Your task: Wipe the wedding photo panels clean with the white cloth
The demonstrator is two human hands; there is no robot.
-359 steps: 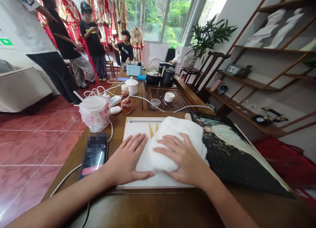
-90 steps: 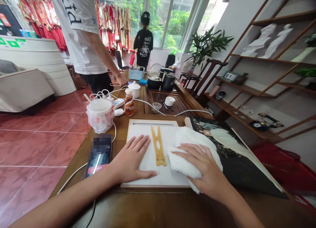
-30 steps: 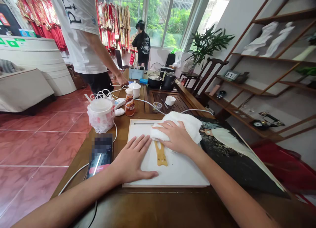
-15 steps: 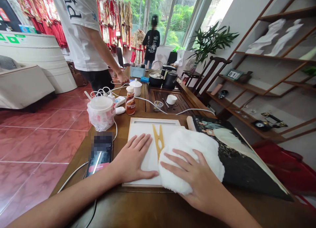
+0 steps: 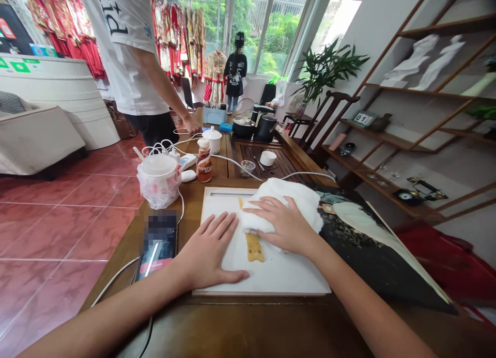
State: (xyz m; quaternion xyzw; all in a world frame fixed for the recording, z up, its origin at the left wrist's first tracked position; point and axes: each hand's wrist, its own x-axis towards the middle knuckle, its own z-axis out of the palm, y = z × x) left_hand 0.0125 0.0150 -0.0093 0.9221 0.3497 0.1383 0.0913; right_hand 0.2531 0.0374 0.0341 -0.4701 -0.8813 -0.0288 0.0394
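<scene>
A white framed board [image 5: 271,275] lies flat on the wooden table [image 5: 240,327] in front of me. My left hand [image 5: 207,252] rests flat on its left part, fingers spread. My right hand [image 5: 284,223] presses a fluffy white cloth [image 5: 289,200] onto the board's far half, fingers stretched over it. A yellow wooden fork-shaped piece [image 5: 253,247] lies on the board, its upper part hidden under the cloth.
A large dark photo print [image 5: 372,244] lies to the right. A phone [image 5: 157,242] with cable, a bagged cup [image 5: 157,180], a coffee bottle [image 5: 203,164] and tea ware [image 5: 253,128] stand beyond. A person in a white shirt [image 5: 127,53] stands at the table's left.
Half a second ago my right hand held the cloth at the board's near right edge; it has slid the cloth away from me to the far half. My left hand stayed put.
</scene>
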